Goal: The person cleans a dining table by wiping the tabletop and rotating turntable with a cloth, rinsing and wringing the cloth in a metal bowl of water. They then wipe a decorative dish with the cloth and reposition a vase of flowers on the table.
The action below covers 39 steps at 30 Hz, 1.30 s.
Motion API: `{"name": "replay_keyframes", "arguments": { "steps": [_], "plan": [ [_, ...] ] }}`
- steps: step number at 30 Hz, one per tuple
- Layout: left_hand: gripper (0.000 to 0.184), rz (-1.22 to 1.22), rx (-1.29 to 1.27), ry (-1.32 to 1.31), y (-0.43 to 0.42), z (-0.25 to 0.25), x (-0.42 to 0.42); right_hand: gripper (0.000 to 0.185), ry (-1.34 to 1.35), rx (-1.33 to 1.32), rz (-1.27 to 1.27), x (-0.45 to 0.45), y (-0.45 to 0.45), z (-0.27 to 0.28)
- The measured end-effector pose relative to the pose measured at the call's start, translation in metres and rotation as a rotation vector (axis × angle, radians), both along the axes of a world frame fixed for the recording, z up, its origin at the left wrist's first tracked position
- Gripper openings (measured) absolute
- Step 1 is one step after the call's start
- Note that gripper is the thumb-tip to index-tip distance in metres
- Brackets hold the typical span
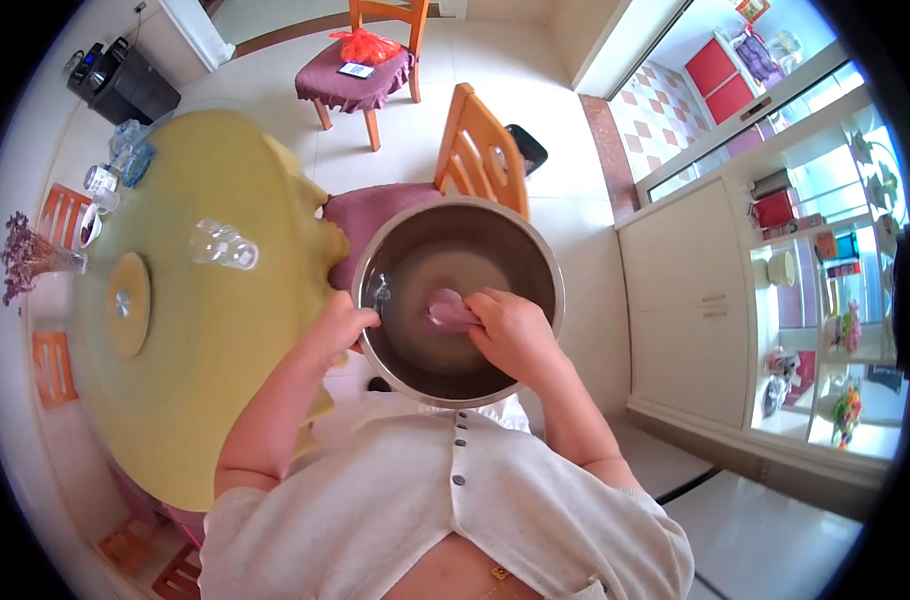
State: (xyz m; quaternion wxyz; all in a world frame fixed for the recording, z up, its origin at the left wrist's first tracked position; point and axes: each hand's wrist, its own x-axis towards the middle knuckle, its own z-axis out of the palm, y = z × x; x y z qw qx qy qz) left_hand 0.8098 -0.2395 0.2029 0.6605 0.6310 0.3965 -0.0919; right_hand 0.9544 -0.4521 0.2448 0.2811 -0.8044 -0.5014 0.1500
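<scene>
Beside the yellow-covered counter (205,380), my left hand (339,326) grips the rim of the metal bowl (520,245) while my right hand (515,335) pinches a pink item (445,311) inside, and pressing too hard against that one-sided hold could, I judge, tip the bowl over.

Only one camera is here: worn on the head, quite near above the fingers (489,303), it faces forward and steeply down. Its very wide view, round at the edges, includes the bench (210,385) left of them.
</scene>
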Motion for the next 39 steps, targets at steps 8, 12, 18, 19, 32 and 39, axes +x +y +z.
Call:
{"name": "replay_keyframes", "arguments": {
  "steps": [8,12,18,19,32,39],
  "plan": [
    [0.023,0.094,-0.026,-0.004,-0.101,0.021,0.156,0.02,-0.143,0.001,0.116,0.171,-0.087,0.019],
    [0.024,0.107,-0.078,-0.053,-0.128,0.023,0.225,0.019,-0.124,0.004,0.117,0.246,-0.106,0.017],
    [0.02,0.107,-0.179,-0.007,-0.136,0.004,0.319,0.02,-0.125,-0.015,0.011,0.343,-0.111,-0.001],
    [0.018,0.174,-0.153,-0.069,-0.14,-0.011,0.335,0.019,-0.116,-0.057,0.008,0.358,-0.108,-0.006],
    [0.025,0.326,-0.154,0.038,-0.07,-0.027,0.461,0.018,0.001,-0.058,0.267,0.523,0.018,-0.023],
    [0.026,0.679,-0.222,-0.237,-0.019,-0.071,0.481,0.016,-0.007,0.032,0.38,0.572,0.118,-0.023]
  ]
}}
